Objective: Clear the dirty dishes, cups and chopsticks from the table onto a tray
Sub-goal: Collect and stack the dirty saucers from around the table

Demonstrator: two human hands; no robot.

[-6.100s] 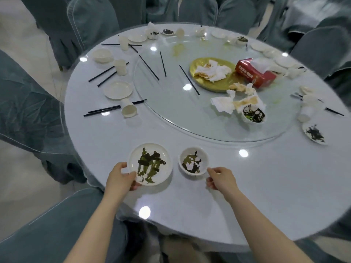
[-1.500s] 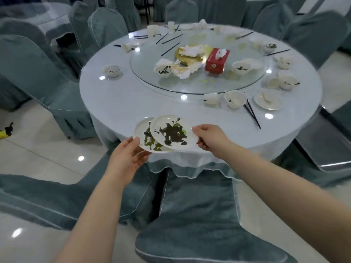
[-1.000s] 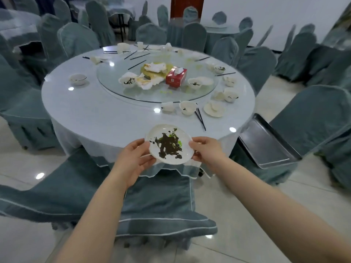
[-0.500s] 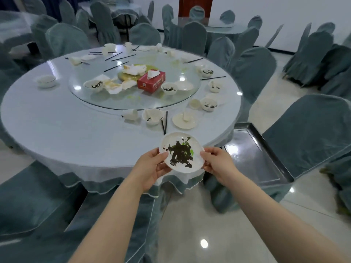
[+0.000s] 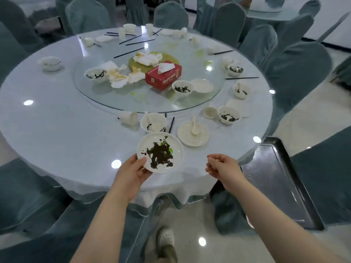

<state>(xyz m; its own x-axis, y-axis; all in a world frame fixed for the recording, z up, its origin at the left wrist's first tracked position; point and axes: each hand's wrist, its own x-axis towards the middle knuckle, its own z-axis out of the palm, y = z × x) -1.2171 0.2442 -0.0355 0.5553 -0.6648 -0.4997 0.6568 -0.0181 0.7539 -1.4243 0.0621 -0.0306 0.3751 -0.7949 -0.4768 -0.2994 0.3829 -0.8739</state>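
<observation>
The left hand [image 5: 133,172] grips a dirty white plate [image 5: 160,152] by its near-left rim, thumb on top and fingers underneath, holding it over the near edge of the round table [image 5: 57,130]; dark leafy scraps smear the middle of the plate. The right hand [image 5: 223,168] hangs free at about three o'clock from the plate, well apart from it, fingers loosely curled and holding nothing. Just past the plate, at twelve o'clock, sits a bowl [image 5: 153,122] with a pair of black chopsticks [image 5: 171,124] beside it, and at one o'clock lies a saucer [image 5: 192,133] with a white spoon [image 5: 195,127] on it. A tipped cup [image 5: 128,118] lies at eleven o'clock. A red tissue box [image 5: 163,75] stands on the glass turntable [image 5: 121,99] farther back. The metal tray [image 5: 275,185] rests on a chair at the table's four o'clock side, right of the free hand.
</observation>
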